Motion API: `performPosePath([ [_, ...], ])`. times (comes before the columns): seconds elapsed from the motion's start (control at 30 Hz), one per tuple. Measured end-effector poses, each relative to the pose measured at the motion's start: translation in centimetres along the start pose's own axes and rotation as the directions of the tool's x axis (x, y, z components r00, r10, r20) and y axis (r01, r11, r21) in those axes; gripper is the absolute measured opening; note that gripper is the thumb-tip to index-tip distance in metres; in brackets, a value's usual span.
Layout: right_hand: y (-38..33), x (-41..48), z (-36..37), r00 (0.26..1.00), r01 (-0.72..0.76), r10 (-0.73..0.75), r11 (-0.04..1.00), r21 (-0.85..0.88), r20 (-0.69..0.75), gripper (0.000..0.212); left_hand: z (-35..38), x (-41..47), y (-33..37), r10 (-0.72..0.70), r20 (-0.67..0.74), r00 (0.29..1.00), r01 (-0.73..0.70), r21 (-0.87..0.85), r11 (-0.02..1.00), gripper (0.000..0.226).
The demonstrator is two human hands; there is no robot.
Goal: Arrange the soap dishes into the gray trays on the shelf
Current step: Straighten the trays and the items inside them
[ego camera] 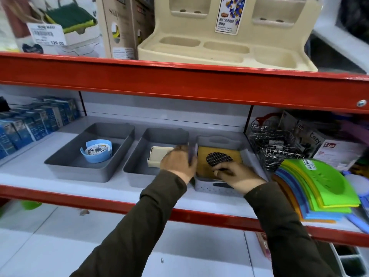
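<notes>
Both hands at frame centre: left hand (177, 160) gripping the right-hand gray tray's (217, 187) left wall, right hand (237, 174) seemingly pinching the yellow soap dish (219, 154) inside.

Single head-worn wide-angle view, looking forward and down, close to the red-edged shelf (179, 84) at arm's reach.

Red-edged store shelf (60, 193), white deck, pretty packed

Mid-frame there are three gray bins in a row: left tray (65, 166), middle tray (135, 172), and a perforated basket (207, 187). Blue boxes (30, 124) sit at far left, wire baskets (273, 144) and a fanned stack of colorful mats (319, 188) on the right.
</notes>
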State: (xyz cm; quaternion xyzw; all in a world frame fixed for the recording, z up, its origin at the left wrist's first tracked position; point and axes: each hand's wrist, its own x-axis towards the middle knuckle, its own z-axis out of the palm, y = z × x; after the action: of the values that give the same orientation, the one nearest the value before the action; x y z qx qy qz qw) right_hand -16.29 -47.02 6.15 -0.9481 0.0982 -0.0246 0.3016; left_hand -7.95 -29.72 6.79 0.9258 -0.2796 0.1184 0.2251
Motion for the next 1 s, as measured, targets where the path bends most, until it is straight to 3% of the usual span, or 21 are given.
performPosePath([
  [0.1, -2.1, -1.8, 1.6, 1.000, -0.013, 0.013, 0.997, -0.072, 0.011, 0.031, -1.0, -3.2, -1.6, -0.089, 0.017, 0.996, 0.088, 0.038, 0.995, 0.040],
  [0.3, -5.0, -6.0, 4.2, 0.983, -0.095, 0.038, 0.943, -0.320, -0.181, 0.037, -2.8, -8.7, -2.3, 0.038, 0.003, 0.999, -0.038, -0.038, 0.999, 0.042],
  [0.57, -7.9, -10.9, 6.3, 0.968, -0.129, 0.044, 0.930, -0.343, -0.246, 0.034, -3.9, -13.0, -2.4, 0.177, -0.006, 0.984, -0.177, -0.042, 0.983, 0.043],
  [0.67, -8.6, -11.3, 6.9, 0.941, -0.179, 0.046, 0.909, -0.376, -0.336, 0.036, -4.1, -12.7, -3.5, 0.204, -0.025, 0.979, -0.205, -0.013, 0.979, 0.051],
  [0.77, -10.0, -10.8, 7.4, 0.888, -0.112, -0.041, 0.946, -0.303, -0.457, 0.038, -5.7, -10.3, -7.6, 0.046, 0.010, 0.999, -0.047, 0.192, 0.980, 0.053],
  [0.87, -12.7, -9.8, 8.8, 0.913, 0.008, -0.110, 0.967, -0.254, -0.393, 0.041, -8.3, -8.0, -14.0, -0.272, 0.047, 0.961, 0.234, 0.381, 0.894, 0.058],
  [0.93, -14.5, -8.9, 10.3, 0.947, 0.075, -0.152, 0.960, -0.268, -0.281, 0.042, -9.5, -7.9, -16.9, -0.330, 0.100, 0.939, 0.271, 0.376, 0.886, 0.054],
  [1.0, -15.8, -8.2, 11.8, 0.966, 0.112, -0.171, 0.952, -0.284, -0.193, 0.042, -9.9, -8.9, -17.7, -0.288, 0.129, 0.949, 0.235, 0.318, 0.918, 0.046],
])
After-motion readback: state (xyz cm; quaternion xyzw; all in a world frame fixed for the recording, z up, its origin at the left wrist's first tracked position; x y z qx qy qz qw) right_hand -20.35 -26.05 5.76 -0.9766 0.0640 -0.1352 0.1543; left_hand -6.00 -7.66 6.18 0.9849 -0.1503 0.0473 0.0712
